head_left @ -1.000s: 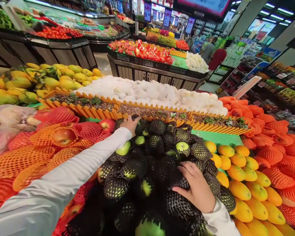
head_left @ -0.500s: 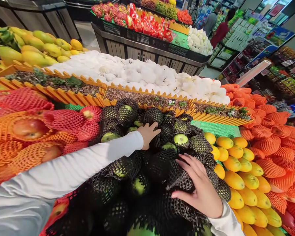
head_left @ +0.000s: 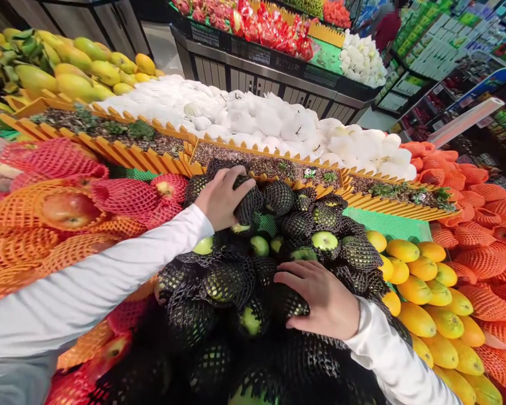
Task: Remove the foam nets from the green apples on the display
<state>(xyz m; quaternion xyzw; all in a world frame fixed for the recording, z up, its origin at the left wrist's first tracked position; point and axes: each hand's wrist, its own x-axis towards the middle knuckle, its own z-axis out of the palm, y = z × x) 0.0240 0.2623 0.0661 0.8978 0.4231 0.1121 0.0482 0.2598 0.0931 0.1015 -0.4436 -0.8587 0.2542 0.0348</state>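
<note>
A pile of green apples in black foam nets lies in front of me. My left hand is at the back of the pile, its fingers and thumb wrapped round one netted apple. Beside it, a patch of green mat and a few bare green apple tops show. Nearer to me, my right hand curls its fingers and thumb round another netted apple on the pile. That apple is partly hidden under the palm.
Red apples in pink and orange nets lie at the left. Yellow oval fruit and orange-netted fruit fill the right. An orange fence planter runs behind the pile, with white-wrapped fruit beyond. A person stands far back.
My left hand has moved left and closed round a netted apple, uncovering green mat where it was. My right hand has shifted left, and its spread fingers have curled round a netted apple.
</note>
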